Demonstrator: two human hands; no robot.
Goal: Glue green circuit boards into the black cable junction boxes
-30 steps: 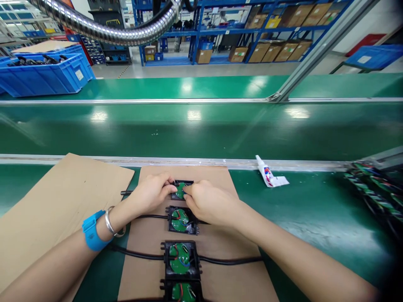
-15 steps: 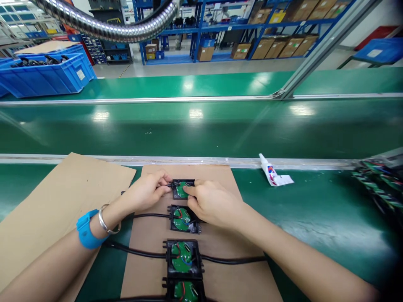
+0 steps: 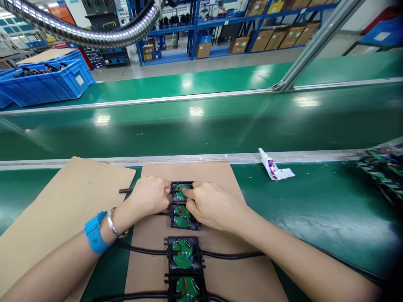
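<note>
Several black junction boxes with round green circuit boards lie in a column on a cardboard sheet (image 3: 220, 277). Both my hands work at the farthest box (image 3: 180, 189). My left hand (image 3: 150, 195), with a blue wrist strap and a metal bangle, pinches that box's left edge where a black cable enters. My right hand (image 3: 210, 204) presses its fingertips on the green board from the right. The second box (image 3: 184, 218) sits just under my fingers. A third box (image 3: 184, 254) and a fourth box (image 3: 188, 289) lie nearer me, each with black cables running out sideways.
A second cardboard sheet (image 3: 59, 209) lies to the left. A small white glue tube (image 3: 273, 168) rests by the conveyor rail. Green-wired parts (image 3: 382, 170) are piled at the right edge. A blue crate (image 3: 44, 84) stands beyond the green belt, and a flexible metal hose (image 3: 91, 35) hangs overhead.
Both hands have stayed on the farthest box, closing in slightly over it. The view tilted down, so a bit more of the nearest box shows.
</note>
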